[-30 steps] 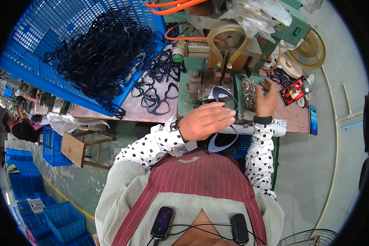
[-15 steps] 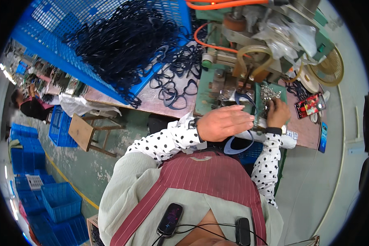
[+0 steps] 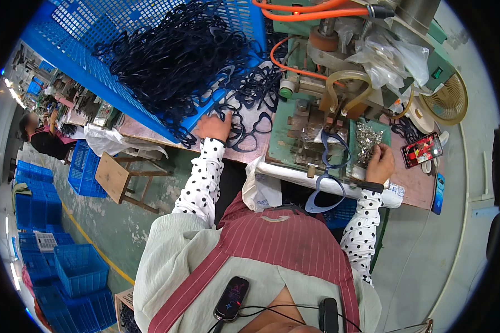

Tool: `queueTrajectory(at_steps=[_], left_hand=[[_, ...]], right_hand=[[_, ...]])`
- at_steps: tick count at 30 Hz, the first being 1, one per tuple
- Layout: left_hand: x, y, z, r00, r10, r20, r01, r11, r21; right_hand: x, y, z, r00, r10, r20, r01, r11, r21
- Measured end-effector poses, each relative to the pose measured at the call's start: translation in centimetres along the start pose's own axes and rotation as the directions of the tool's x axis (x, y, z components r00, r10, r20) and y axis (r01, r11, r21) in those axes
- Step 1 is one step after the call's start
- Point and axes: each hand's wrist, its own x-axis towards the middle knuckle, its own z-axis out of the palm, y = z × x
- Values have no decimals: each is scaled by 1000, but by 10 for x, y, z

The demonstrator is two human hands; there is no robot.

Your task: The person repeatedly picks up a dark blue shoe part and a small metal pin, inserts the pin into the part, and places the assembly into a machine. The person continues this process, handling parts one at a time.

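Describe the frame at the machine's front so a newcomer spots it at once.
Find the green machine right of the big blue basket. At its front, left of the person's right hand, is a blue frame with two open rings, one reaching past the edge of the table. It lies singly, clear of the tangled frames in and beside the basket.

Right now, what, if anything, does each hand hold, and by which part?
Cannot be told: the left hand is at the dark frames, the right hand at the metal pieces.
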Motion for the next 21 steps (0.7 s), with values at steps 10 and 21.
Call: queueTrajectory(at_steps=[10, 21], left_hand=[[11, 14, -26, 988, 27, -153, -127, 706, -697], [-86, 115, -153, 267, 656, -706, -910, -70, -409]], right_hand=[[1, -9, 4, 991, 89, 100, -100, 988, 117], [23, -123, -46, 957, 90, 276, -251, 735, 630]])
